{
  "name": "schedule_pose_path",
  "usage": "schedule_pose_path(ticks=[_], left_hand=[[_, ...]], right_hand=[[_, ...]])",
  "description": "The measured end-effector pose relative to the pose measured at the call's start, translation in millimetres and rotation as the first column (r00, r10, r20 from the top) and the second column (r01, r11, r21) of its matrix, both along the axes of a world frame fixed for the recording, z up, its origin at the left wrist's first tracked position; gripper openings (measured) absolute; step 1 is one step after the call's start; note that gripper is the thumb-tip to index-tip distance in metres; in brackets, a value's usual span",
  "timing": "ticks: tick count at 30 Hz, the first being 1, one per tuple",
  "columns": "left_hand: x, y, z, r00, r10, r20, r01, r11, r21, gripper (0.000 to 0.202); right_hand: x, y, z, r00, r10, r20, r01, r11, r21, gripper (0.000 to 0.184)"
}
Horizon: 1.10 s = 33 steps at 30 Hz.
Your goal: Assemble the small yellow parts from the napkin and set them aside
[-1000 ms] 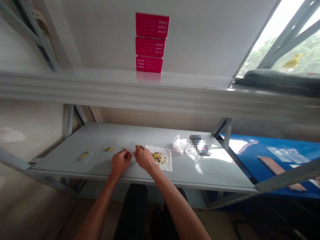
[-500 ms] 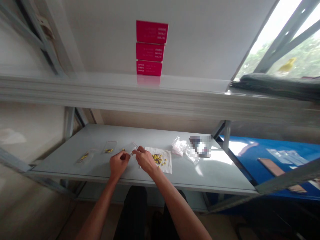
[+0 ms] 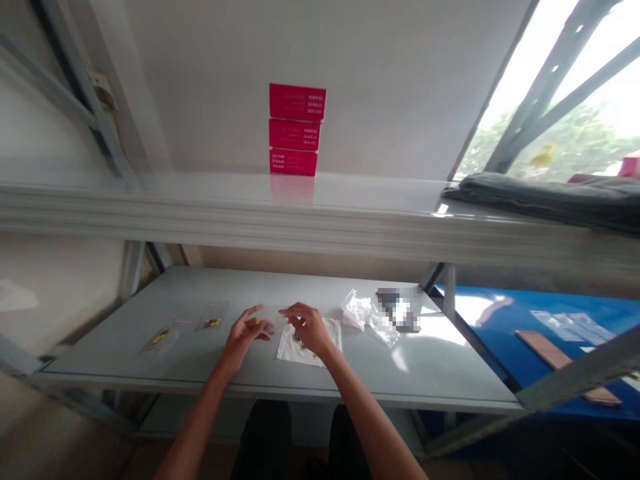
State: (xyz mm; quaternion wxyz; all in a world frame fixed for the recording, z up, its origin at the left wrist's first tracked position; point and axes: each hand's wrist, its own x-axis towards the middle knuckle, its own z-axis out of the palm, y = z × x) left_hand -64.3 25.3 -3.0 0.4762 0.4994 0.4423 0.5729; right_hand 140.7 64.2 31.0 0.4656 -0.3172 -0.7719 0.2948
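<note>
Between my hands, above the table, is a small clear plastic bag (image 3: pixel 271 316) with something yellow inside at its left end. My left hand (image 3: pixel 245 333) is curled round the bag's left side. My right hand (image 3: pixel 309 328) has its fingertips at the bag's right edge, seemingly pinching it, though blur hides the exact contact. Under my right hand lies a white cloth (image 3: pixel 290 348); most of the small yellow pieces on it are hidden by the hand. To the left lie two more clear bags, a nearer filled bag (image 3: pixel 160 339) and a farther filled bag (image 3: pixel 213 320), each holding yellow pieces.
Crumpled clear bags (image 3: pixel 357 310) lie right of the cloth, beside a pixelated patch. Above the grey table (image 3: pixel 425 367) runs a shelf (image 3: pixel 200 213) carrying stacked red boxes (image 3: pixel 294 130) and folded dark cloth (image 3: pixel 540 197). A blue table (image 3: pixel 490 313) stands at right.
My hands have moved apart, with the clear bag stretched between them. My right hand has shifted right, over the yellow pieces on the cloth. The view has tilted upward slightly.
</note>
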Motion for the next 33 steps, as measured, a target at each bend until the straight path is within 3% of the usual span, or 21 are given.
schedule_pose_path(ticks=[5, 8, 12, 18, 23, 29, 31, 33], left_hand=[[30, 13, -2.5, 0.999, 0.014, -0.035, -0.013, 0.999, 0.048, 0.053], [46, 21, -3.9, 0.997, 0.001, -0.073, 0.003, 0.999, 0.054, 0.047], [57, 27, -3.8, 0.993, 0.025, -0.112, -0.019, 0.998, 0.051, 0.052], [61, 31, 2.7, 0.991, 0.06, -0.115, -0.056, 0.998, 0.041, 0.054], [67, 30, 16.0, 0.997, 0.06, -0.039, -0.059, 0.998, 0.037, 0.053], [75, 32, 25.6, 0.998, 0.059, -0.022, -0.056, 0.991, 0.12, 0.05], [69, 33, 21.4, 0.99, 0.114, -0.086, -0.097, 0.98, 0.176, 0.047], [56, 33, 12.7, 0.94, 0.224, -0.257, -0.16, 0.956, 0.248, 0.041]], right_hand=[[33, -4, -12.9, 0.987, -0.069, -0.144, 0.037, 0.976, -0.215, 0.032], [47, -4, -23.2, 0.981, -0.156, -0.114, 0.133, 0.974, -0.184, 0.045], [54, 0, -36.9, 0.964, -0.259, -0.062, 0.249, 0.959, -0.134, 0.025], [59, 4, -53.6, 0.95, -0.311, -0.037, 0.304, 0.943, -0.133, 0.023], [61, 3, -57.5, 0.934, -0.357, 0.021, 0.357, 0.926, -0.125, 0.017], [60, 3, -56.7, 0.935, -0.351, -0.051, 0.344, 0.933, -0.106, 0.017], [61, 2, -53.3, 0.922, -0.373, -0.104, 0.359, 0.924, -0.131, 0.02], [63, 2, -49.2, 0.887, -0.428, -0.173, 0.4, 0.9, -0.175, 0.026]])
